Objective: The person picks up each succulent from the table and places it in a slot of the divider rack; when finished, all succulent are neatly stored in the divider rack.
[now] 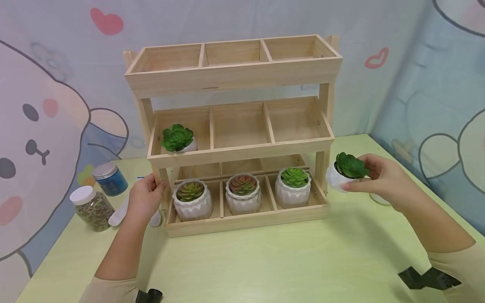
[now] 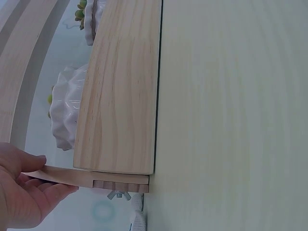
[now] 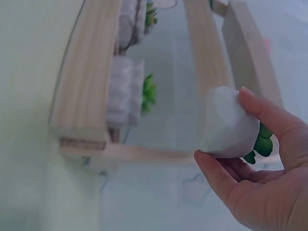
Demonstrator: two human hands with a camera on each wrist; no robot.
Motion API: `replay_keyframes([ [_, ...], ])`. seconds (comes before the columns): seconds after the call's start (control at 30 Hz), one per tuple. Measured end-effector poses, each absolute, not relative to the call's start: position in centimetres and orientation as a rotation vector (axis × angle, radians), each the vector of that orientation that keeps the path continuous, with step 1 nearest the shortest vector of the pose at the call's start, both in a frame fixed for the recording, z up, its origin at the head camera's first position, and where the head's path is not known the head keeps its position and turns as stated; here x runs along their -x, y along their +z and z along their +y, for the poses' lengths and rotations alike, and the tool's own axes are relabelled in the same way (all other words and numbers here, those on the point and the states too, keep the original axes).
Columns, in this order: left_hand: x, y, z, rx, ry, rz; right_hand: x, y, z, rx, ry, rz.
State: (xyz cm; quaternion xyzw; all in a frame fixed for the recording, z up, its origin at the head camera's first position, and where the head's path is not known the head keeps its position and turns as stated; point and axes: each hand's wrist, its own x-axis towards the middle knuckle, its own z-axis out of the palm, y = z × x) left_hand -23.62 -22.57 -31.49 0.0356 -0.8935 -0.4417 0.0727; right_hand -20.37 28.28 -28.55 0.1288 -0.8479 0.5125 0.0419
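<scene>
A three-tier wooden shelf stands on the table, each tier split into three compartments. My left hand grips its left upright near the bottom tier, thumb on one side and fingers on the other. To the right of the shelf, my right hand holds a small potted succulent above the table, thumb and fingers around its white pot. Another dark green succulent leans in the middle tier's left compartment. Across the bottom tier sit three succulents in ridged white pots.
On the left stand a jar of gravel with a white lid and a blue jar with a silver lid. A white scoop-like tool lies beside my left wrist. Behind my right hand, a white round object is partly hidden.
</scene>
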Motion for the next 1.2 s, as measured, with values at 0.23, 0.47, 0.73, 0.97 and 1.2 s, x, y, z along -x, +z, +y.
replay_keyframes([
  [0.23,23.5,-31.3,-22.5,-0.094,-1.328,-2.681,20.0,-25.4,24.6,-0.624,1.799,-2.448],
  [0.47,23.5,-31.2,-22.5,-0.080,-1.312,-2.688,20.9,-23.0,21.3,-0.736,1.833,-2.447],
  [0.73,23.6,-31.5,-22.5,-0.094,-1.329,-2.695,22.7,-20.6,17.6,-0.699,1.771,-2.482],
  [0.97,23.4,-31.3,-22.5,-0.102,-1.326,-2.695,24.7,-18.9,14.3,-0.731,1.647,-2.494],
  [1.2,23.6,-31.6,-22.6,-0.079,-1.300,-2.675,27.3,-18.4,11.0,-0.661,1.522,-2.539],
])
